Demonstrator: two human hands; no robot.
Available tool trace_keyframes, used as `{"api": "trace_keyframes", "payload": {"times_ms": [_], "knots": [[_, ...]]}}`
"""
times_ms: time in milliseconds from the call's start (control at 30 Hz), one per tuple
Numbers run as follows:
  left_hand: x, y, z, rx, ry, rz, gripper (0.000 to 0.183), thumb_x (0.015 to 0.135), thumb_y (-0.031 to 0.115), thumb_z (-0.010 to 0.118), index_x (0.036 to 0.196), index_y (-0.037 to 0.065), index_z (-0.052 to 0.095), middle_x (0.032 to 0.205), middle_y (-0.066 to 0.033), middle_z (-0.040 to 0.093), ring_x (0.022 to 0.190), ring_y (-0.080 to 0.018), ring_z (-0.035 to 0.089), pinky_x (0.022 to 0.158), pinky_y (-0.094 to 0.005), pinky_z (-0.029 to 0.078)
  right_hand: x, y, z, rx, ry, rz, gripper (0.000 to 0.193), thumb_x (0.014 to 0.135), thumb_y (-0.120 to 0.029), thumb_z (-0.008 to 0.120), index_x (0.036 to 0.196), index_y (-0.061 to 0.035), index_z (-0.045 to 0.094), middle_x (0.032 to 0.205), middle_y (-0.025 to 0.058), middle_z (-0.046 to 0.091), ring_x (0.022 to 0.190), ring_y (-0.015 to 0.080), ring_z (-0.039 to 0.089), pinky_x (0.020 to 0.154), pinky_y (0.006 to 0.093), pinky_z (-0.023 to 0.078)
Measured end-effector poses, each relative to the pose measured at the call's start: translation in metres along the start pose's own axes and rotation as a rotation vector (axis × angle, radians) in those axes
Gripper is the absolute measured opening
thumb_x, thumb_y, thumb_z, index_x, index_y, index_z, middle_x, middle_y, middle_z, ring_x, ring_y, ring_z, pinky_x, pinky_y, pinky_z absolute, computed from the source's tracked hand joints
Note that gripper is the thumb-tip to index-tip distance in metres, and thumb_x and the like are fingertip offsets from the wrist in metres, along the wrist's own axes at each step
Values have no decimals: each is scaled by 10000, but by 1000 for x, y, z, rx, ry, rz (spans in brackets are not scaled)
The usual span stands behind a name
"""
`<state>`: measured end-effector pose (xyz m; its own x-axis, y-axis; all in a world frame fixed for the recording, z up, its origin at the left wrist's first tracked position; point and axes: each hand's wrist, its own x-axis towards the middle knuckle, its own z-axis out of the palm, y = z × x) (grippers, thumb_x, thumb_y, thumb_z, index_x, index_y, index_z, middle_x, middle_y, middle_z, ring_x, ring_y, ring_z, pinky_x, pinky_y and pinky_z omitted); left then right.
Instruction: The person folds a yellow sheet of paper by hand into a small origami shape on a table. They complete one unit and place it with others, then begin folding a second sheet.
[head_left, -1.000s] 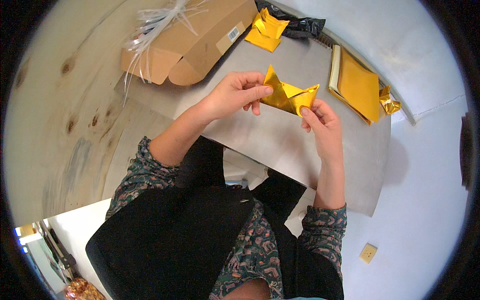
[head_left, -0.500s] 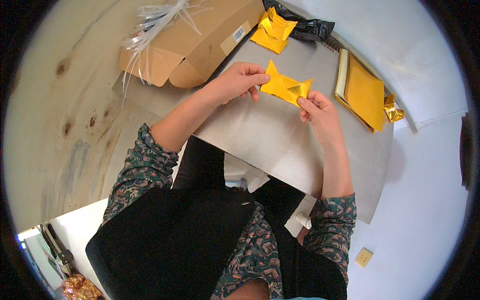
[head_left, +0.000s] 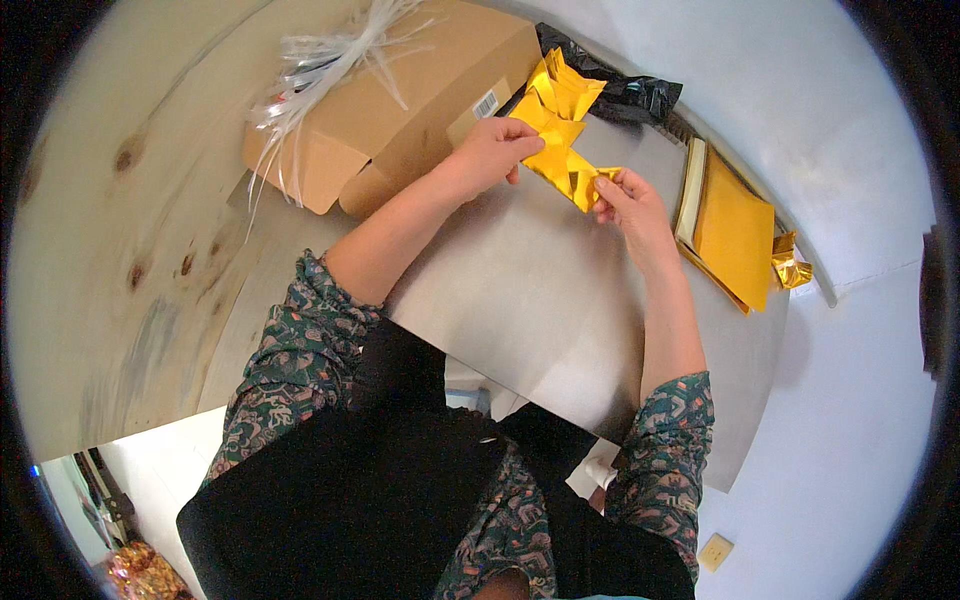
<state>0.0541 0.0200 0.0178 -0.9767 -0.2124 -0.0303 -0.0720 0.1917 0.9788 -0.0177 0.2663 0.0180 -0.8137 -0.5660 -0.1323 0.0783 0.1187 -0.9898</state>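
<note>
Between my two hands is a folded piece of shiny gold paper (head_left: 562,168) with pointed corners, held above the grey table. My left hand (head_left: 495,155) pinches its left end between thumb and fingers. The right end is gripped by my right hand (head_left: 630,203), thumb on top. Just beyond it, a small stack of similar folded gold papers (head_left: 565,92) lies near the cardboard box. From this view the held piece overlaps the lower edge of that stack.
A cardboard box (head_left: 420,85) topped with white plastic strips (head_left: 335,75) stands at the far left. Black plastic (head_left: 640,95) lies behind the stack. Gold sheets (head_left: 735,225) sit at the right, with a crumpled gold piece (head_left: 790,262) beside them. The metal tabletop (head_left: 530,290) ends before my body.
Both hands stay on the folded gold paper, which now appears closer to the stack and tilted differently. The whole view has shifted slightly, with the table sitting lower.
</note>
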Motion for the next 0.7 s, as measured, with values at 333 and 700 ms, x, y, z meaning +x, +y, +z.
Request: {"api": "trace_keyframes", "payload": {"times_ms": [333,700], "knots": [[53,0,-2,269,216,-105,459,1087,225,447,1478,-11,499,1168,-175,709,694,-203,751,532,-312,547,99,5,-5,95,73,2,133,1004,-194,702,1032,-64,690,824,-9,668,693,65,603,600,209,488],[62,-10,-2,63,189,-132,502,1013,257,646,1415,-33,564,1061,-92,743,729,-119,732,507,-259,470,114,0,-6,-182,98,61,169,955,-181,738,996,-22,697,831,48,721,670,100,661,543,226,516]]}}
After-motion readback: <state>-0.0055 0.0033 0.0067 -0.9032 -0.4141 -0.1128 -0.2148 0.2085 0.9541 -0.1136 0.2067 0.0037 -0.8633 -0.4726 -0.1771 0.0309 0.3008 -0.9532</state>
